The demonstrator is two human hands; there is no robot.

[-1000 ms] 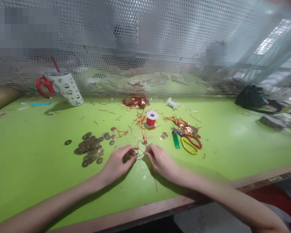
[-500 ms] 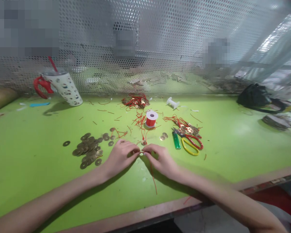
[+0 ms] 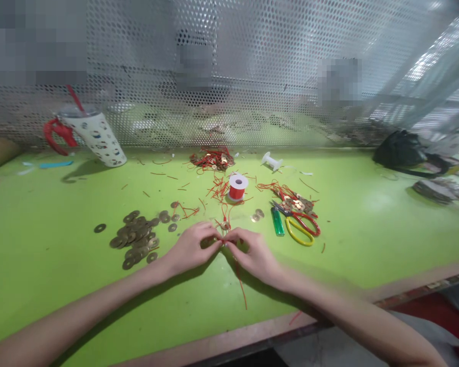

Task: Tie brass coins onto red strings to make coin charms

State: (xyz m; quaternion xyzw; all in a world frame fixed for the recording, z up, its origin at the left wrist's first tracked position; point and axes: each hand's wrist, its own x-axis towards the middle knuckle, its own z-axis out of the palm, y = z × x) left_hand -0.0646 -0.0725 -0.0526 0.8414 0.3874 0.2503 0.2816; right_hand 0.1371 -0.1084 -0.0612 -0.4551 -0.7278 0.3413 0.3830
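Observation:
My left hand [image 3: 199, 246] and my right hand [image 3: 252, 253] meet fingertip to fingertip over the table, each pinching a thin red cord [image 3: 241, 288]. One end of that cord trails toward the table's front edge. Just beyond my fingers lies a coin with a hole [image 3: 225, 225], with red cord looped at it. The exact crossing of the cord between the fingertips is hidden. Left of my left hand is a pile of holed brass coins [image 3: 137, 233]. A spool of red cord [image 3: 237, 188] stands upright past my hands.
Right of my hands lie a green lighter [image 3: 277, 222], scissors [image 3: 300, 232] with red and yellow handles, and a heap of corded coins [image 3: 296, 203]. Farther back are another corded heap [image 3: 214, 159], a white spool [image 3: 272, 161] and a tumbler [image 3: 99, 137]. A perforated metal screen [image 3: 245, 117] stands behind.
My fingertips have drawn slightly closer together on the cord. The view has shifted a little, so the things on the left appear farther left.

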